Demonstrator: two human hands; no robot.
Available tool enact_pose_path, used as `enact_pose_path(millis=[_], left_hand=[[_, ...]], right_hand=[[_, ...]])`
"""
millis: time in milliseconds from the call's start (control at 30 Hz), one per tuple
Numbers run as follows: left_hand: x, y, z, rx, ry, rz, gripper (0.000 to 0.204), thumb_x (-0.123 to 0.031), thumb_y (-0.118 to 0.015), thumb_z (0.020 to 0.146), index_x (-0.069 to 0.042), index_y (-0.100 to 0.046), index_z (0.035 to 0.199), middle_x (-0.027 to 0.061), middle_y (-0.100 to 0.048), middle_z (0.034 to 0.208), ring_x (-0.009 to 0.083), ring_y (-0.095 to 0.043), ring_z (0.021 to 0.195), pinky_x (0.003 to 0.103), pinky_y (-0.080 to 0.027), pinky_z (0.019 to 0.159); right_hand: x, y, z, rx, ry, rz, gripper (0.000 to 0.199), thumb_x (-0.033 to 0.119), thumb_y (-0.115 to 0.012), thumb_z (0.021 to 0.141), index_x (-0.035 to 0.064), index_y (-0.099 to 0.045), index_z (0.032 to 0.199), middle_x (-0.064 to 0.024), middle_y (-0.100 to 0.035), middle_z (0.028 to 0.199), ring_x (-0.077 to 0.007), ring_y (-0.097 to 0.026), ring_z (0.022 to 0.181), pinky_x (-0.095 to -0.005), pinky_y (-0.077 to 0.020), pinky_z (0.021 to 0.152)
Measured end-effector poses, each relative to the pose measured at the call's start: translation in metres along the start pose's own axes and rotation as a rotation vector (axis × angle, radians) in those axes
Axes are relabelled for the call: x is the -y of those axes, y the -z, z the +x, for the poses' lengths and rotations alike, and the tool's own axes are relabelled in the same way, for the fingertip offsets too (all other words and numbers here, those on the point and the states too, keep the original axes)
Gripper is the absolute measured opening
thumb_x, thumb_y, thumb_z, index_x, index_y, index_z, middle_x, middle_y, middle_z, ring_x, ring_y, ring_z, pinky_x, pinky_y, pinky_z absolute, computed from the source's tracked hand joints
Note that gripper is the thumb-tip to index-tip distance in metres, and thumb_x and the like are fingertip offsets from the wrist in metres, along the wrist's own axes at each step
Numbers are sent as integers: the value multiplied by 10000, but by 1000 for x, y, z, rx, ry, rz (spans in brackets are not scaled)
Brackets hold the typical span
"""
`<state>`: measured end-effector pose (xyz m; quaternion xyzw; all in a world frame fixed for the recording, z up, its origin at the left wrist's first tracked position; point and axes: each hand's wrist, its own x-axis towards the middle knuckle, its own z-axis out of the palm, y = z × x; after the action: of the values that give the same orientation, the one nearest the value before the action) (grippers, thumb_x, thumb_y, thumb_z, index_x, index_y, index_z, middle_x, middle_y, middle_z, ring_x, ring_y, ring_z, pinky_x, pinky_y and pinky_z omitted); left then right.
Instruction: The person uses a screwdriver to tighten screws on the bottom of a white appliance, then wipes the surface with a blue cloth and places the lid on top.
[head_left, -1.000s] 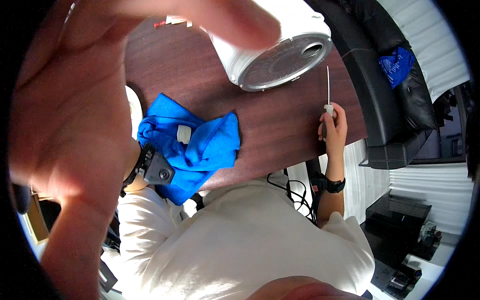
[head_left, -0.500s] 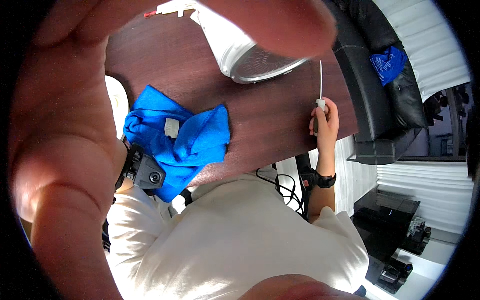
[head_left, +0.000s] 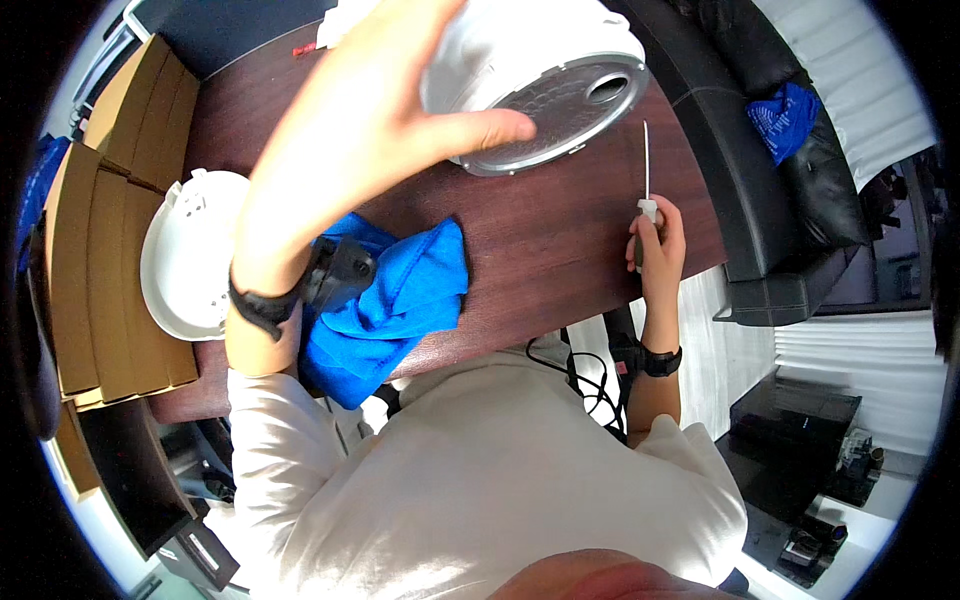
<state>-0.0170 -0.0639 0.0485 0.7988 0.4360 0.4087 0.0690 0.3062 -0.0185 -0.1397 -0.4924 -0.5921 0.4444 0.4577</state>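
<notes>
My left hand is raised over the table, its thumb stretched out in front of a white rounded appliance housing. The top edge of the view cuts off its fingers, and whether it touches the housing I cannot tell. A grey round end face with an oval hole is turned toward me. At the table's right edge, my right hand is closed around the handle of a screwdriver, whose long thin shaft points away from me. Under my left wrist lies a crumpled blue cloth, partly hidden by the wrist camera.
A white plastic cover lies left of the cloth, beside a row of cardboard boxes. Near the far edge is a small red item. A black sofa stands right of the dark wooden table. Black cables hang by my lap.
My left hand has moved away from close in front of the camera toward the housing, uncovering the boxes and the white cover. The housing appears shifted right. My right hand keeps the screwdriver.
</notes>
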Motion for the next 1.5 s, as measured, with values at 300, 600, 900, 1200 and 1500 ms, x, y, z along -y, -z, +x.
enact_pose_path(millis=[300,600,900,1200,1500], left_hand=[[20,-45,8,49,17,378,683,-80,-664,782,-222,-425,1405,247,-388,1416,399,-372,1318,439,-350,1058],[19,-38,40,170,-59,415,712,12,-610,751,-178,-409,1407,261,-480,1309,411,-519,1159,447,-448,950],[16,-16,71,443,-219,394,679,39,-612,722,-125,-472,1365,222,-532,1283,377,-599,1055,418,-468,962],[26,-38,54,205,-242,295,619,-276,-713,790,-104,-493,1343,173,-502,1344,339,-495,1230,404,-400,1038],[34,-60,16,111,5,156,833,-219,-712,763,-118,-285,1472,271,-225,1500,381,-220,1403,407,-239,1124]], right_hand=[[2,0,1,39,16,58,296,84,-486,941,14,-476,1228,-41,-546,827,-63,-478,500,-194,-365,406],[1,1,0,54,32,90,292,69,-475,945,8,-466,1230,-45,-545,825,-54,-470,495,-190,-369,414],[-3,1,0,67,47,136,294,69,-470,950,-5,-452,1234,-49,-546,825,-53,-469,491,-191,-375,411],[-5,1,1,57,23,163,295,82,-471,954,-4,-446,1235,-57,-554,827,-65,-484,493,-198,-393,412],[-2,10,9,-74,15,342,325,155,-419,980,10,-407,1270,-95,-543,901,-123,-546,586,-238,-454,475]])
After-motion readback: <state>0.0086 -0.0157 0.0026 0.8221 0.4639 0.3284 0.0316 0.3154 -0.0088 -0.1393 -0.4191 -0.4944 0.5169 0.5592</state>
